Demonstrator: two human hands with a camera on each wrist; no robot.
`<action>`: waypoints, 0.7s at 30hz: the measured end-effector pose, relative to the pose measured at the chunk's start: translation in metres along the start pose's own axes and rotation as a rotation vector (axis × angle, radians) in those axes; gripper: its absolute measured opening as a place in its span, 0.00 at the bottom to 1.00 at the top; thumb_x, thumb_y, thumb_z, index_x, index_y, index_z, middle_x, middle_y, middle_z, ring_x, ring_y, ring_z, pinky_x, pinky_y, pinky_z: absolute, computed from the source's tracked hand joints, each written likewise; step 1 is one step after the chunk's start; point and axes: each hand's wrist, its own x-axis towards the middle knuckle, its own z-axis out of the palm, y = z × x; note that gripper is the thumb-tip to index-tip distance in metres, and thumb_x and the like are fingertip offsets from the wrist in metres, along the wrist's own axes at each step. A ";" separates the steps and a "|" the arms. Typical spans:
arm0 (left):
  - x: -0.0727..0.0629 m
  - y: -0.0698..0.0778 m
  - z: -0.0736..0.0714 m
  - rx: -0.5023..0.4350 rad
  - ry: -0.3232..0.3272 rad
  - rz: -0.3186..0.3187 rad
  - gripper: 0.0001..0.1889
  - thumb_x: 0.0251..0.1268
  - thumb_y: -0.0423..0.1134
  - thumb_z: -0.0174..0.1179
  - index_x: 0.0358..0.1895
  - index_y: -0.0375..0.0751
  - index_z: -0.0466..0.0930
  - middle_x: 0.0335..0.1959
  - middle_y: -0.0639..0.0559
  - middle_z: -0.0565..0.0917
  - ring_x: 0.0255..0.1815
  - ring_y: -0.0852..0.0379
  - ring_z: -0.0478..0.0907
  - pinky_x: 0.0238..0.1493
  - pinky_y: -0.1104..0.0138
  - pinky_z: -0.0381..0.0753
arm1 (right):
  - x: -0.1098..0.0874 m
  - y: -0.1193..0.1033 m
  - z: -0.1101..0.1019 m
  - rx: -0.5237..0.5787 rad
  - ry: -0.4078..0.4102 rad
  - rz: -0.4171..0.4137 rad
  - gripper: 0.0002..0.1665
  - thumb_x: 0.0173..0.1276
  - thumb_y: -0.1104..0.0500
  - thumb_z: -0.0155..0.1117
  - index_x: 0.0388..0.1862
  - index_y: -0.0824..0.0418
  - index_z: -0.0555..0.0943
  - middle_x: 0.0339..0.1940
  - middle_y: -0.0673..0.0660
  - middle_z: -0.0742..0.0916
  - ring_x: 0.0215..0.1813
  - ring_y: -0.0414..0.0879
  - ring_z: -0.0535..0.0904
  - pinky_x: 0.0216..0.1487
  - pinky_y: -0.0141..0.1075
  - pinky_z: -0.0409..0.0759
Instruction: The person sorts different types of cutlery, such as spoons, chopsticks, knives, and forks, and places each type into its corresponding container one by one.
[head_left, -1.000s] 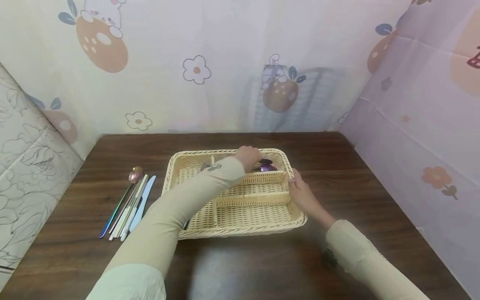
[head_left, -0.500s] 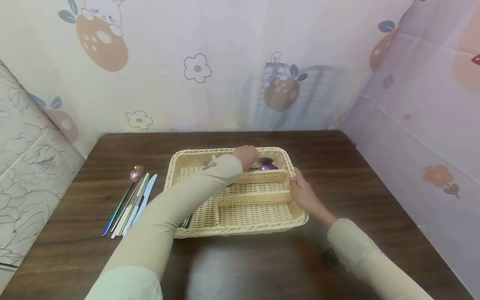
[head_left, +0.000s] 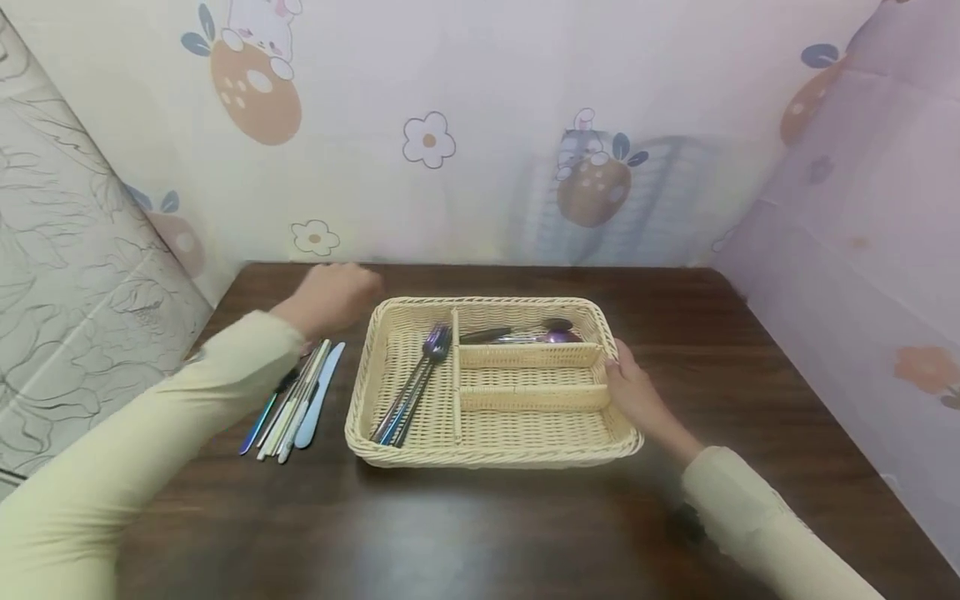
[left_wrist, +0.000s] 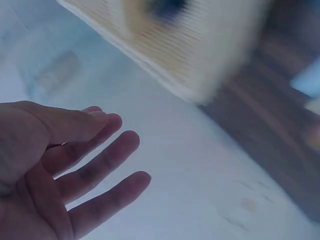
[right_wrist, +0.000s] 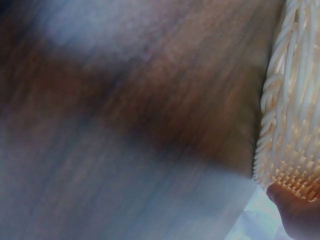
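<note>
My left hand is in the air above the table, left of the wicker basket. In the left wrist view its fingers are loosely spread and hold nothing. My right hand grips the basket's right side, the thumb at the rim in the right wrist view. Several forks lie in the basket's left compartment. A purple spoon and a dark spoon lie in the back right compartment. Left of the basket are a light blue knife and several chopsticks.
A utensil with a blue-green handle lies at the left of the cutlery group, its far end hidden by my left arm. Patterned cloth hangs behind the dark wooden table and along both sides.
My left hand has left the back right compartment and moved left, out of the basket, uncovering the forks and spoons. My right hand stays on the basket's side. The head view has turned slightly left.
</note>
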 end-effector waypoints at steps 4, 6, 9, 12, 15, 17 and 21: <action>-0.038 -0.038 0.014 -0.022 -0.046 -0.148 0.03 0.57 0.34 0.58 0.27 0.41 0.78 0.22 0.51 0.78 0.20 0.53 0.72 0.18 0.59 0.70 | -0.003 0.004 -0.008 -0.003 0.004 -0.005 0.32 0.79 0.54 0.28 0.76 0.62 0.41 0.69 0.76 0.61 0.69 0.70 0.55 0.65 0.63 0.51; -0.053 -0.053 0.027 -0.058 -0.067 -0.200 0.10 0.61 0.40 0.56 0.23 0.42 0.75 0.19 0.52 0.75 0.19 0.54 0.70 0.18 0.58 0.69 | -0.005 0.005 -0.011 -0.006 0.001 -0.004 0.32 0.79 0.54 0.28 0.76 0.63 0.40 0.70 0.76 0.59 0.70 0.70 0.53 0.65 0.63 0.49; -0.068 -0.071 0.051 -0.107 -0.126 -0.263 0.17 0.66 0.46 0.52 0.19 0.44 0.72 0.16 0.53 0.72 0.19 0.54 0.69 0.19 0.58 0.68 | -0.007 0.006 -0.013 -0.006 -0.007 0.007 0.33 0.79 0.53 0.28 0.76 0.64 0.38 0.71 0.76 0.56 0.71 0.71 0.50 0.66 0.63 0.47; -0.077 -0.081 0.073 -0.147 -0.194 -0.301 0.13 0.64 0.41 0.56 0.22 0.42 0.74 0.18 0.53 0.73 0.19 0.54 0.69 0.21 0.58 0.69 | -0.009 0.007 -0.014 -0.008 -0.012 0.019 0.34 0.79 0.51 0.27 0.76 0.63 0.37 0.72 0.76 0.55 0.71 0.71 0.49 0.66 0.64 0.47; -0.083 -0.085 0.088 -0.145 -0.218 -0.306 0.12 0.61 0.39 0.60 0.21 0.42 0.74 0.18 0.53 0.74 0.19 0.55 0.69 0.21 0.59 0.69 | -0.008 0.006 -0.013 -0.007 -0.019 0.018 0.34 0.79 0.51 0.27 0.76 0.63 0.37 0.72 0.75 0.54 0.71 0.71 0.49 0.65 0.64 0.46; -0.085 -0.086 0.094 -0.140 -0.215 -0.309 0.13 0.61 0.38 0.60 0.20 0.42 0.72 0.17 0.53 0.73 0.18 0.55 0.68 0.20 0.60 0.68 | -0.007 0.005 -0.012 -0.004 -0.022 0.011 0.34 0.79 0.51 0.27 0.76 0.62 0.37 0.72 0.75 0.55 0.71 0.70 0.49 0.66 0.64 0.47; -0.086 -0.085 0.100 -0.118 -0.186 -0.303 0.06 0.60 0.31 0.57 0.25 0.37 0.75 0.20 0.49 0.76 0.19 0.54 0.69 0.19 0.59 0.70 | -0.005 0.004 -0.010 0.014 -0.030 0.002 0.33 0.79 0.51 0.27 0.77 0.61 0.37 0.72 0.75 0.56 0.71 0.69 0.51 0.66 0.63 0.48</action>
